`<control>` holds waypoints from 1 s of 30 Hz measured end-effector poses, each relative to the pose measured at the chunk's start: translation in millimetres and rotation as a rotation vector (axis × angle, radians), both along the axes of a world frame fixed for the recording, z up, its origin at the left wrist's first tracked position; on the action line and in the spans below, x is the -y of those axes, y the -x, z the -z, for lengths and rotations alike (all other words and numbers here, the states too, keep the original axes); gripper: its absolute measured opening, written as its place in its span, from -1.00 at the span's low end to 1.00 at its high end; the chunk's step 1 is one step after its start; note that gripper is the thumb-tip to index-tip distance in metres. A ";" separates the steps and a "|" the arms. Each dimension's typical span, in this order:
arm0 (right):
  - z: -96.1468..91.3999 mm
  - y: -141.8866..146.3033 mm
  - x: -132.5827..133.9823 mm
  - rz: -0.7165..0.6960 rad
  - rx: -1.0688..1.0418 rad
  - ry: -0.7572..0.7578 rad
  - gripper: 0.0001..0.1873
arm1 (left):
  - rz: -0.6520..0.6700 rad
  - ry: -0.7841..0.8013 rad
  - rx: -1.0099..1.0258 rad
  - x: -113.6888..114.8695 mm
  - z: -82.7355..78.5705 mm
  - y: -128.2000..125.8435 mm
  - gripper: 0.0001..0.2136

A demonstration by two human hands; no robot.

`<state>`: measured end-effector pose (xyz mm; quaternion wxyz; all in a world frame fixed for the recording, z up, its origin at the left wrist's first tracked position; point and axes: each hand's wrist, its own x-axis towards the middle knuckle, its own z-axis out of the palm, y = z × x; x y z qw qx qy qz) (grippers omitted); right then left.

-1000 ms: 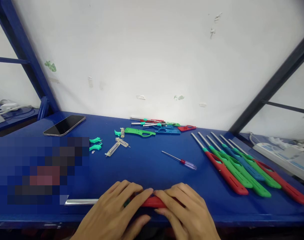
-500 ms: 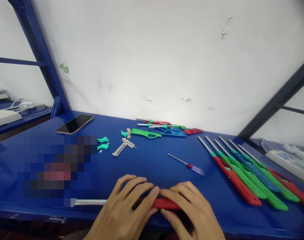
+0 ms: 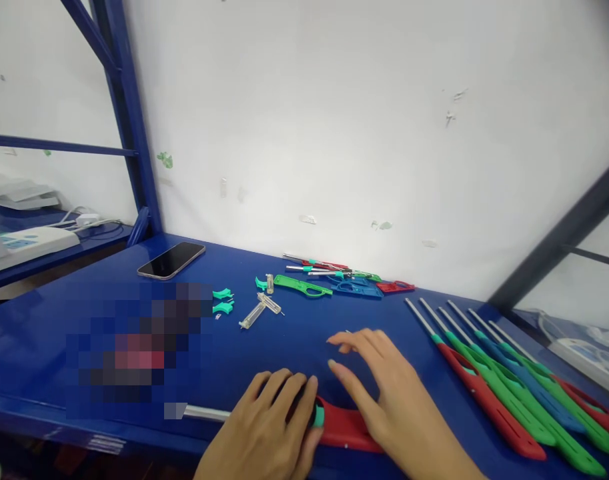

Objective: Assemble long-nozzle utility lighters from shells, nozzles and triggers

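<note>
A red long-nosed lighter [image 3: 345, 431] with a metal tube [image 3: 207, 414] lies along the near edge of the blue table [image 3: 294, 343]. My left hand [image 3: 271, 430] is curled over the lighter at its teal collar and presses it down. My right hand [image 3: 384, 387] is off the lighter, just above the table behind it, with the fingers stretched out and apart and nothing in them. It hides the small screwdriver that lay there.
A row of assembled red, green and blue lighters [image 3: 489, 393] lies at the right. Loose lighter shells [image 3: 334, 283], teal triggers [image 3: 223, 301] and clear tubes [image 3: 259, 311] lie further back. A phone [image 3: 171, 260] lies at the back left. A blurred patch covers the left.
My right hand has lifted off the red lighter and moved forward with its fingers opening. My left hand stays on the lighter. The view has swung left and up.
</note>
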<state>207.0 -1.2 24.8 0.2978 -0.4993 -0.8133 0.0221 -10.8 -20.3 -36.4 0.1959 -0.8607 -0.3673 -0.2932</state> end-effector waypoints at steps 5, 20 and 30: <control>-28.3 37.9 -59.6 -0.113 0.135 0.247 -0.68 | 0.006 0.024 -0.023 -2.6 3.0 0.6 -0.65; 14.2 63.4 -120.0 -0.027 0.002 0.420 -0.70 | 0.027 0.053 0.013 1.5 -5.2 -1.0 -0.62; 13.2 46.4 -131.0 -0.187 -0.328 0.673 -0.71 | 0.038 0.049 0.027 1.3 -0.5 -2.3 -0.60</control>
